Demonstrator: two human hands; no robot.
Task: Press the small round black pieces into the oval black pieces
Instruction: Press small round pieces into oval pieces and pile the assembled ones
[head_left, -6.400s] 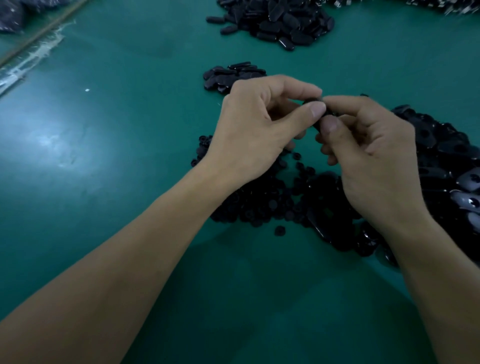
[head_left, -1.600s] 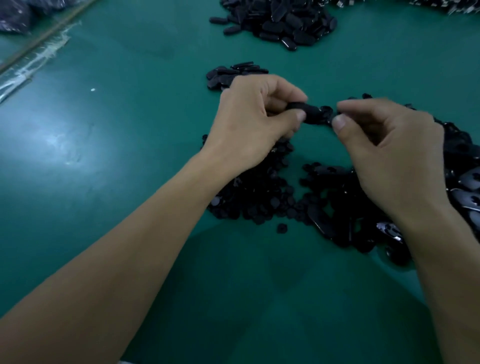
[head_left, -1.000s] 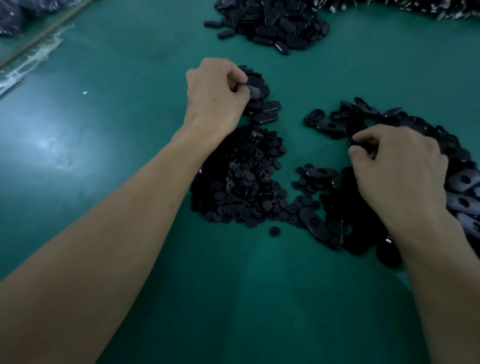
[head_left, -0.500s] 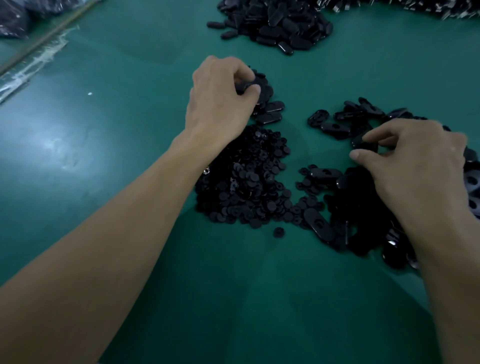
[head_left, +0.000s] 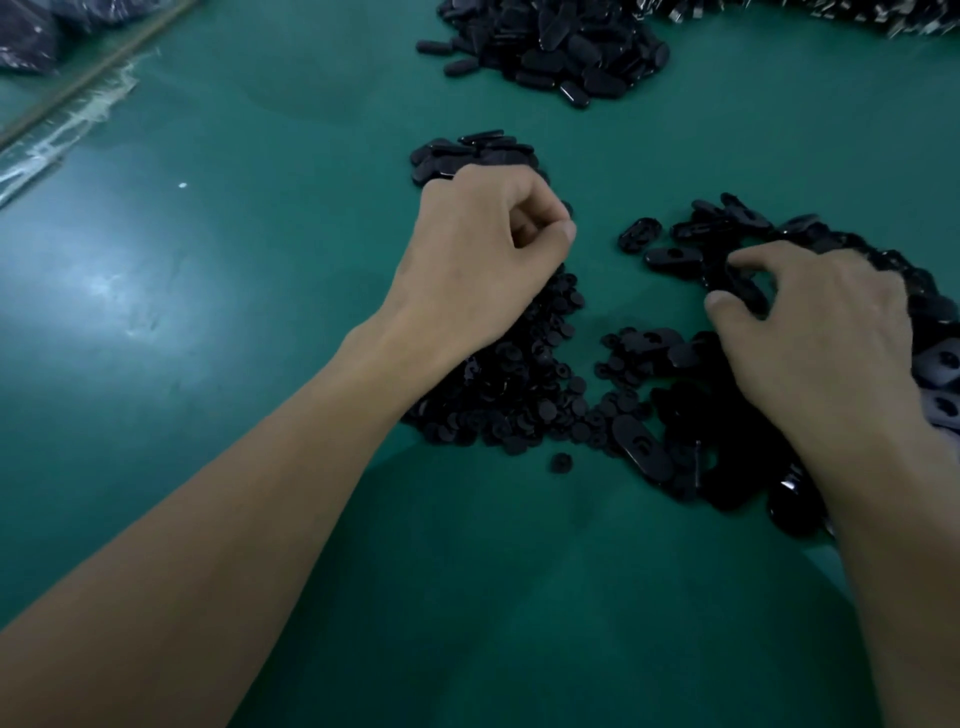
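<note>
Likely light, stiff and slippery, the oval black pieces (head_left: 672, 257) lie at 3 o'clock under the spread right hand (head_left: 821, 353); take one by its long edges. The left hand (head_left: 483, 260) is curled over the small round black pieces (head_left: 519, 395); whether it pinches one, I cannot tell.

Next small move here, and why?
Probably close the right hand on the oval piece lying between its thumb and index finger. Its fingers are spread over the oval pile and grip nothing yet. The left hand is curled above the round pieces; whether it holds one is hidden.
</note>
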